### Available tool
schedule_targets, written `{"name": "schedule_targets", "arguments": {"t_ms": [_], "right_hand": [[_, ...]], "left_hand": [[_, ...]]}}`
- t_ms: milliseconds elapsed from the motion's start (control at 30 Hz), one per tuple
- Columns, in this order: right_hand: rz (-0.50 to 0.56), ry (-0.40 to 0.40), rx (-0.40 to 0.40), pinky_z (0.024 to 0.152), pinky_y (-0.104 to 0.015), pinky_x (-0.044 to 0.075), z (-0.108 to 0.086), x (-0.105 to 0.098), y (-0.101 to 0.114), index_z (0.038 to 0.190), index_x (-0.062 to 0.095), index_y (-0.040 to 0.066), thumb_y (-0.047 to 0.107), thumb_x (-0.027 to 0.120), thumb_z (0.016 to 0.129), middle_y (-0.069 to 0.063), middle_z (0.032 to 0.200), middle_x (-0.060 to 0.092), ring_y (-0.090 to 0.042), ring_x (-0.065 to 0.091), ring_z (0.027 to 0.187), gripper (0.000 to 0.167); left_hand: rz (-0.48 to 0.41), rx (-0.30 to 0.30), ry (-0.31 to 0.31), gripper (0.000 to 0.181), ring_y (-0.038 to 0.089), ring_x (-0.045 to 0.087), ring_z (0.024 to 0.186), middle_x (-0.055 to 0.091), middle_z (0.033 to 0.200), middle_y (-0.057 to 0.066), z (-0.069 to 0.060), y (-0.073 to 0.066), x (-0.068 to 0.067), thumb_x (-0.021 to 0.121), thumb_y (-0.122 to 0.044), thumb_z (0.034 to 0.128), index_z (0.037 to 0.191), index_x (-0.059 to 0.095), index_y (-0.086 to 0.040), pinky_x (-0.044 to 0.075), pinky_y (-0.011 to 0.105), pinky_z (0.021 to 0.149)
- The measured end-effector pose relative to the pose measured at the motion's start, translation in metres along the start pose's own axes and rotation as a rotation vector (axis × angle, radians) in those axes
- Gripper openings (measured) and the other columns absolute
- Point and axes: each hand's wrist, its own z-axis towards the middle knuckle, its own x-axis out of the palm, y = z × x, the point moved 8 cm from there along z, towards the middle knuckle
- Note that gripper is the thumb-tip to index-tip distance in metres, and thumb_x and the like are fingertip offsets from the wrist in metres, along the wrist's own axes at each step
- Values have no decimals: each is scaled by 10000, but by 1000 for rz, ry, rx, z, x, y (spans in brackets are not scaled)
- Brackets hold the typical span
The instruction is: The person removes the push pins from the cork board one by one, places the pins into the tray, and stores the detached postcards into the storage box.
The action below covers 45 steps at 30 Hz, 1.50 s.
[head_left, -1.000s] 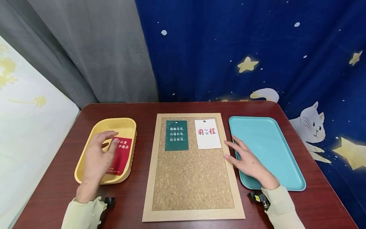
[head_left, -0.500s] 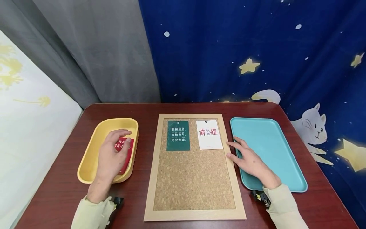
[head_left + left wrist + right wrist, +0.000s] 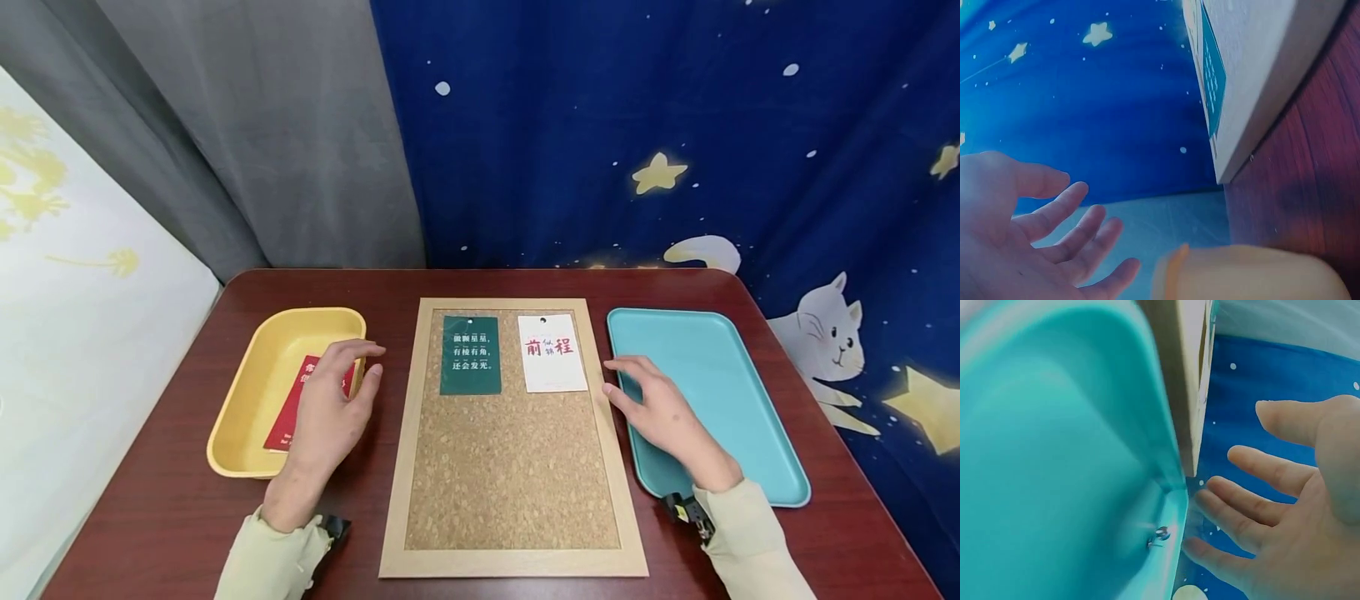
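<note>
My left hand [image 3: 330, 408] hovers over the right rim of the yellow bin [image 3: 238, 417], fingers loosely bent and holding nothing. Inside that bin lies a red card [image 3: 288, 417] with white writing, partly hidden by the hand. My right hand [image 3: 667, 417] is over the left side of the turquoise tray [image 3: 720, 392]; its relaxed fingers point at the corkboard [image 3: 510, 475] and grip nothing. A green card [image 3: 471, 355] and a white card [image 3: 552, 353] with red writing sit side by side at the top of the board.
Small shiny metal pieces [image 3: 1160, 534], too blurred to identify, lie by the edge in the tray. The corkboard's wooden frame [image 3: 513, 565] stands between bin and tray on a dark red table [image 3: 135, 467]. Curtains [image 3: 525, 167] hang behind.
My left hand has moved right, from over the bin's middle to its right rim, baring more of the red card. The right hand has barely shifted. The head view has shifted slightly.
</note>
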Motion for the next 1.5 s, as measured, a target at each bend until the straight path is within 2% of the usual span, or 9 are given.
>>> {"name": "schedule_targets", "arguments": {"t_ms": [100,533,833,1000,1233,1333,1500], "right_hand": [[3,-13,-10,1108,-630,449,3,-2,5,1403,615,26,245,627,1053,-215,1483,544,-444,508,1396,413],[26,-32,-77,1050,-585,502,13,3,18,1303,684,42,219,634,1049,-155,1374,637,-378,601,1288,314],[72,-3,-63,883,-468,549,20,10,25,1288,704,63,229,639,1046,-71,1238,697,-247,654,1051,301],[86,13,-63,827,-413,528,25,13,28,1273,710,63,223,639,1046,-51,1186,691,-185,610,947,287],[89,14,-103,859,-436,519,34,17,35,1257,722,61,213,645,1042,-79,1252,685,-245,628,1011,274],[97,14,-113,866,-457,514,38,19,37,1254,725,56,204,651,1038,-95,1275,676,-269,619,1015,272],[93,23,-132,860,-448,513,43,22,42,1244,726,45,200,654,1034,-111,1299,664,-237,608,1001,270]], "left_hand": [[-1,12,23,268,307,602,1259,627,1362,119,0,-6,7,689,-132,990,1253,694,-82,516,552,1085],[25,-3,217,336,338,613,1269,601,1394,105,-4,-19,44,706,-178,983,1305,678,-85,570,526,1041],[78,-25,322,281,306,571,1289,614,1390,124,-7,-19,75,696,-151,986,1249,710,-51,542,522,1076],[79,-26,329,274,340,525,1378,584,1451,157,-6,-21,87,694,-137,985,1231,716,-18,517,530,1107],[101,-5,330,317,352,441,1478,509,1554,177,-2,-19,95,685,-138,991,1280,695,-8,452,563,1170],[131,2,352,349,356,423,1492,488,1573,183,-1,-17,99,686,-153,994,1313,679,-13,439,573,1179],[166,10,385,433,371,398,1497,452,1599,188,3,-15,102,690,-184,995,1394,628,-27,455,581,1164]]}}
